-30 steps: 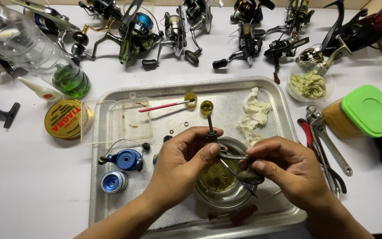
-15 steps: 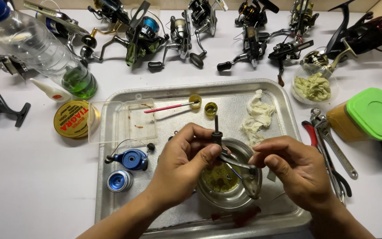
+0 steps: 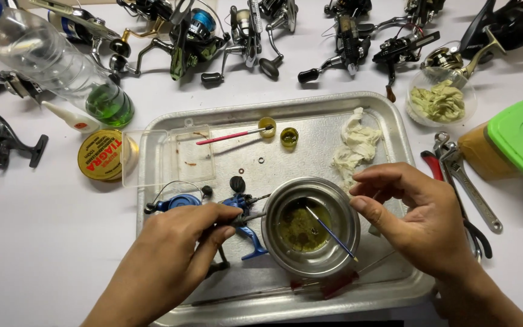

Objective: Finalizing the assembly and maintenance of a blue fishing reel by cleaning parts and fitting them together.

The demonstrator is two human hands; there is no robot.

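Two hands over metal tray (image 3: pixel 388 118) — left hand (image 3: pixel 177 242) grip holding blue reel part (image 3: pixel 243 212), right hand (image 3: pixel 416 212) grip narrow (seemingly empty), beside steel bowl (image 3: pixel 276 209).

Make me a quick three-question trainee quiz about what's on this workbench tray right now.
1. True or false: the left hand holds a blue reel part.
2. What leans inside the steel bowl? A) wrench B) thin brush C) bottle
3. Where does the green-lidded container sit: on the metal tray or off it?

Key: 1 true; 2 B; 3 off it, right of the tray.
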